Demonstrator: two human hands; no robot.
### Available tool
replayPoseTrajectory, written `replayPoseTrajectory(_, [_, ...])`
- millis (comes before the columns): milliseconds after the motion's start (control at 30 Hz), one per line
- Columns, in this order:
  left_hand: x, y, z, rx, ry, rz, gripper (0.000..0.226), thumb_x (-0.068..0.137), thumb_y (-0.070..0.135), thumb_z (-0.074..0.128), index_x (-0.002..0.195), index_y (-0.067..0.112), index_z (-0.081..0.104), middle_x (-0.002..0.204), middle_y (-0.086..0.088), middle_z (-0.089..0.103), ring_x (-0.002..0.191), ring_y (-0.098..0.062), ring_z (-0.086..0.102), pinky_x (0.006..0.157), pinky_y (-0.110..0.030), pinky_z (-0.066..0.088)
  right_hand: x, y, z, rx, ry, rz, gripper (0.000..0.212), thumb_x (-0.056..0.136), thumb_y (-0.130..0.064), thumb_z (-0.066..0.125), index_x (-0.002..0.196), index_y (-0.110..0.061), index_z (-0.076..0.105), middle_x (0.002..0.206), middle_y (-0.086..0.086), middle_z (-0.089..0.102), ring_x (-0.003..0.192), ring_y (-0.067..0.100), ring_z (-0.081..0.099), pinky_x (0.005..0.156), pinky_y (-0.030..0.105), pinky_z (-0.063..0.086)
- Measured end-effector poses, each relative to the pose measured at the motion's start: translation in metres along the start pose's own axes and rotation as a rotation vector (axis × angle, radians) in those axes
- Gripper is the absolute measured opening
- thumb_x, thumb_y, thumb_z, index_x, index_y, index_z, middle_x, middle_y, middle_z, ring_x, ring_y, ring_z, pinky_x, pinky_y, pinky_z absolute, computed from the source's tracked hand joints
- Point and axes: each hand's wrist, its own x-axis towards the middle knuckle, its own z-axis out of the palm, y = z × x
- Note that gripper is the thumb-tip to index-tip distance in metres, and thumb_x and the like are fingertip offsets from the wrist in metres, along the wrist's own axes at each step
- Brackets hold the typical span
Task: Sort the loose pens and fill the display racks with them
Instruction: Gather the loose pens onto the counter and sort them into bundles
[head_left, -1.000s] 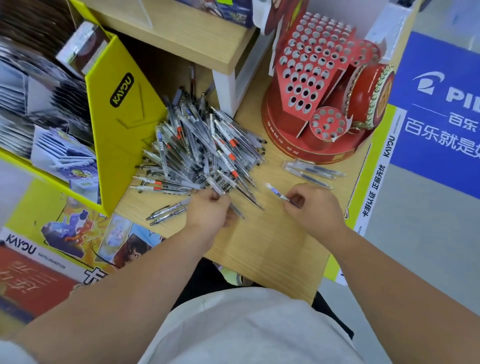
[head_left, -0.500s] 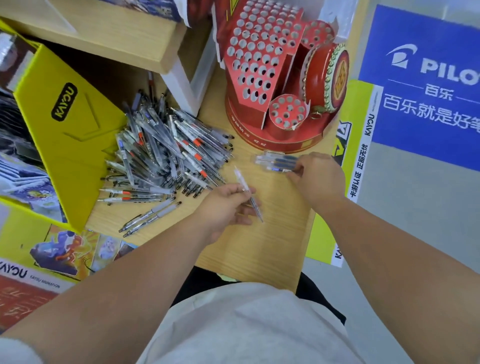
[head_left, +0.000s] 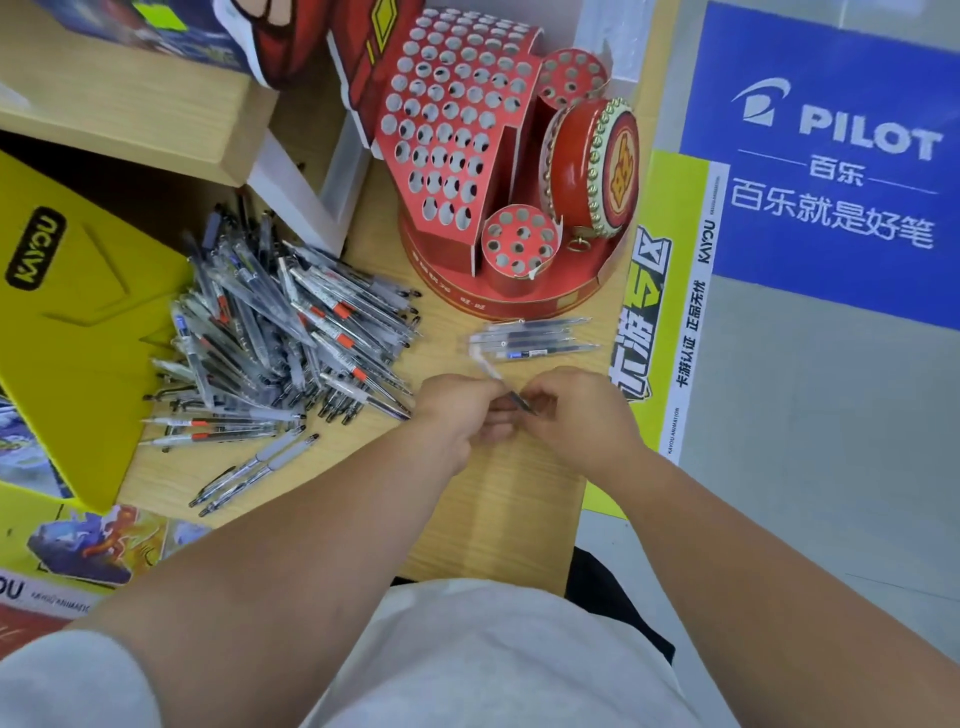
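Both hands meet low over the middle of the desk (head_left: 498, 519), left hand (head_left: 454, 415) and right hand (head_left: 579, 415) nearly touching, each pinching the same pen (head_left: 500, 383): left on the barrel, right near the dark tip, fingers curled round it. Pen is tilted, pale end up-left, tip down-right; blur hides its ink colour. Step in hand reads as sorting: one pen passed or checked between the hands, not yet laid down. Filling looks not begun: rack (head_left: 457, 130) holes seem empty, though dark spots in some can't be read. Next move likely calls for the right hand to take the pen alone and lay it parallel in the row (head_left: 530, 338) just beyond the hands, tips the same way, without knocking those pens. Row is a few clear-barrel pens side by side, just in front of the rack's base. Pile (head_left: 291, 332) lies left of the hands: big loose heap, crossed every way, clear barrels, some with orange-red bands, dark tips; a stray pair (head_left: 254, 470) lies apart at its near edge. Pile butts against the yellow box (head_left: 78, 338) on the left. Rack is red card: sloped panel of many round holes, two small round holed tubs, a drum (head_left: 592, 166) beside the panel.
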Motion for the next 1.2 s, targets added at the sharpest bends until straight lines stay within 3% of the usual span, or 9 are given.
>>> replayPoseTrajectory(100, [0.001, 0.002, 0.001, 0.069, 0.021, 0.046, 0.011, 0.094, 0.012, 0.066, 0.088, 0.003, 0.069, 0.086, -0.018, 0.077, 0.073, -0.029, 0.077, 0.054, -0.031, 0.059, 0.005, 0.002, 0.004, -0.201, -0.012, -0.036, 0.011, 0.083, -0.03, 0.071, 0.087, -0.02, 0.071, 0.083, -0.001, 0.063, 0.082, 0.023, 0.059, 0.06, 0.03, 0.037])
replayPoseTrajectory(200, [0.001, 0.005, -0.005, 0.109, 0.106, 0.112, 0.012, 0.095, 0.017, 0.067, 0.09, 0.006, 0.064, 0.084, -0.017, 0.074, 0.071, -0.031, 0.076, 0.058, -0.035, 0.062, 0.01, 0.002, 0.004, -0.304, 0.0, -0.051, 0.01, 0.084, -0.025, 0.062, 0.09, -0.019, 0.069, 0.087, -0.001, 0.062, 0.085, 0.025, 0.059, 0.059, 0.03, 0.038])
replayPoseTrajectory(467, [-0.008, 0.002, -0.043, 0.305, 0.108, 0.275, 0.009, 0.094, 0.019, 0.063, 0.093, 0.011, 0.068, 0.09, -0.011, 0.074, 0.067, -0.016, 0.074, 0.071, -0.04, 0.064, 0.03, 0.007, -0.018, -0.341, 0.12, 0.014, 0.01, 0.08, -0.018, 0.066, 0.087, -0.018, 0.074, 0.09, 0.002, 0.065, 0.089, 0.026, 0.06, 0.061, 0.032, 0.05])
replayPoseTrajectory(633, [-0.023, -0.001, -0.083, 0.317, 0.149, 0.358, 0.006, 0.092, 0.02, 0.064, 0.09, 0.018, 0.069, 0.087, -0.007, 0.074, 0.066, -0.015, 0.074, 0.078, -0.048, 0.062, 0.039, -0.006, -0.012, -0.334, 0.139, 0.01, 0.01, 0.079, -0.014, 0.068, 0.087, -0.015, 0.073, 0.089, 0.004, 0.064, 0.091, 0.03, 0.058, 0.062, 0.03, 0.041])
replayPoseTrajectory(767, [-0.03, 0.009, -0.117, 0.186, 0.255, 0.382, 0.006, 0.094, 0.017, 0.065, 0.09, 0.017, 0.069, 0.09, -0.011, 0.073, 0.066, -0.018, 0.073, 0.073, -0.049, 0.062, 0.037, -0.019, -0.003, -0.336, 0.121, -0.003, 0.011, 0.075, -0.01, 0.069, 0.084, -0.014, 0.072, 0.089, 0.007, 0.065, 0.087, 0.034, 0.06, 0.065, 0.034, 0.048])
replayPoseTrajectory(900, [-0.029, 0.021, -0.155, 0.158, 0.428, 0.447, 0.006, 0.093, 0.02, 0.067, 0.088, 0.02, 0.069, 0.086, -0.013, 0.071, 0.073, -0.031, 0.072, 0.067, -0.049, 0.061, 0.033, -0.032, 0.004, -0.408, 0.082, 0.014, 0.012, 0.077, -0.011, 0.064, 0.086, -0.012, 0.071, 0.09, 0.009, 0.068, 0.087, 0.034, 0.062, 0.064, 0.034, 0.046])
replayPoseTrajectory(1033, [-0.022, 0.024, -0.192, 0.202, 0.61, 0.533, 0.003, 0.089, 0.023, 0.068, 0.089, 0.021, 0.066, 0.078, -0.005, 0.067, 0.068, -0.023, 0.064, 0.063, -0.041, 0.057, 0.031, -0.05, 0.01, -0.452, 0.044, -0.002, 0.011, 0.081, -0.014, 0.061, 0.085, -0.015, 0.071, 0.09, 0.006, 0.068, 0.088, 0.032, 0.062, 0.064, 0.034, 0.049])
replayPoseTrajectory(1100, [-0.02, 0.025, -0.208, 0.23, 0.671, 0.551, 0.005, 0.088, 0.021, 0.068, 0.092, 0.019, 0.066, 0.077, 0.001, 0.064, 0.068, -0.02, 0.06, 0.064, -0.037, 0.053, 0.034, -0.066, 0.014, -0.414, 0.037, -0.018, 0.01, 0.083, -0.016, 0.062, 0.085, -0.015, 0.071, 0.089, 0.005, 0.067, 0.087, 0.031, 0.063, 0.066, 0.036, 0.052])
replayPoseTrajectory(1200, [-0.014, 0.025, -0.229, 0.294, 0.73, 0.573, 0.019, 0.086, 0.024, 0.067, 0.103, 0.016, 0.068, 0.085, -0.002, 0.065, 0.082, -0.028, 0.063, 0.072, -0.042, 0.054, 0.045, -0.105, 0.024, -0.279, 0.031, -0.102, 0.012, 0.082, -0.017, 0.064, 0.09, -0.015, 0.073, 0.092, 0.003, 0.068, 0.084, 0.028, 0.064, 0.071, 0.038, 0.054])
